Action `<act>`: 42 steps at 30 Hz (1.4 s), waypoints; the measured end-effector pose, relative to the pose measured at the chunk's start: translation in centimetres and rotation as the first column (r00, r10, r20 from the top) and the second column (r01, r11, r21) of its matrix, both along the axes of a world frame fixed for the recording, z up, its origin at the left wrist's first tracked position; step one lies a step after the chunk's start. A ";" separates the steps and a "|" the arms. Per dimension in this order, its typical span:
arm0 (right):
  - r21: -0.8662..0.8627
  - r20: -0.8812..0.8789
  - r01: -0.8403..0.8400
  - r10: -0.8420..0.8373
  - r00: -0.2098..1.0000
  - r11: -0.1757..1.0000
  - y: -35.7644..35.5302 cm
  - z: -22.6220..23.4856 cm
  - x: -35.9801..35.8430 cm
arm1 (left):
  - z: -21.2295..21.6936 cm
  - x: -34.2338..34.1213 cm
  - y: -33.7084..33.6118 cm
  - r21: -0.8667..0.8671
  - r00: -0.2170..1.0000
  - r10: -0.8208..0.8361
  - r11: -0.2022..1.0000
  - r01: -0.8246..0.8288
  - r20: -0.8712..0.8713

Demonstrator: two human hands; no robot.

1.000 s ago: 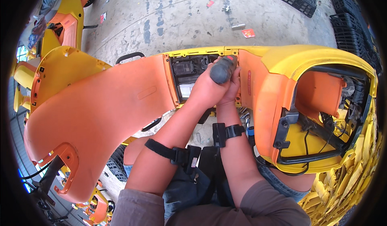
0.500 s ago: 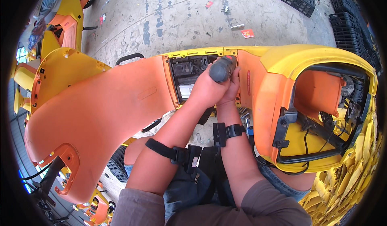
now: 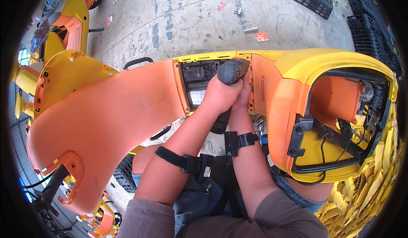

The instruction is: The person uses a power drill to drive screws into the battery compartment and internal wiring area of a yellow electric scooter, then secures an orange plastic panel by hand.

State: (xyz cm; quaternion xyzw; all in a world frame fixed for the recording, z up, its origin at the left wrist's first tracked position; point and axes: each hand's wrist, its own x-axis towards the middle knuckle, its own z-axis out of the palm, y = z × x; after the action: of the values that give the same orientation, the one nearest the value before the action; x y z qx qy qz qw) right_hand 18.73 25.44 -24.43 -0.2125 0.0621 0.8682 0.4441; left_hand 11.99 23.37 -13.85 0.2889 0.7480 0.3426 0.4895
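Note:
My left hand (image 3: 222,94) is wrapped round the grip of a dark cordless drill (image 3: 230,72). The drill's rounded back faces me, and its black lower end (image 3: 221,122) shows between my forearms. Close against the drill is my right hand (image 3: 243,94), fingers curled in by its front end at the edge of an orange panel. Whatever those fingers hold is hidden. Beneath and beside my hands lies an open compartment (image 3: 197,83) with dark parts and a pale block inside. It is set in a long orange and yellow scooter body (image 3: 106,97) lying across in front of me.
On the right, the body's yellow end has a black tube frame (image 3: 327,166) and loose cables. Yellow plastic pieces (image 3: 361,204) are heaped beyond it. Black crates (image 3: 312,0) stand at the far right. Other yellow and orange bodies (image 3: 70,23) stand at the left, near another person.
The drill's back end has shifted slightly left and tilted, baring more of its black lower end below my left hand. Both hands stay at the compartment's right edge.

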 end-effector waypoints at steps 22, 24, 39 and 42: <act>-0.159 0.241 -0.215 0.249 0.938 0.964 -6.8 -2.6 4.2 | 0.2 -0.9 0.7 -0.385 0.342 0.578 0.783 -0.489 0.741; -0.218 0.280 -0.222 0.279 0.918 0.950 -7.6 -3.3 4.8 | 1.0 -0.1 0.4 -0.341 0.375 0.565 0.786 -0.516 0.735; -0.098 0.730 -0.412 0.347 0.589 0.906 -6.2 8.0 2.6 | 5.3 -3.6 -3.8 -0.133 0.642 0.563 0.796 -0.591 0.520; 0.043 0.918 -0.607 0.208 0.336 0.794 -5.5 10.8 2.4 | 5.6 -5.1 -4.2 -0.113 0.621 0.543 0.797 -0.594 0.566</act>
State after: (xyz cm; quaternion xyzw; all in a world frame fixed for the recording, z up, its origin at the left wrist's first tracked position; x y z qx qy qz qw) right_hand 21.15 19.95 -13.63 -0.5466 -0.4022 0.7059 0.2031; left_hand 6.90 19.13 -8.30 -0.0583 0.6025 0.5813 0.5438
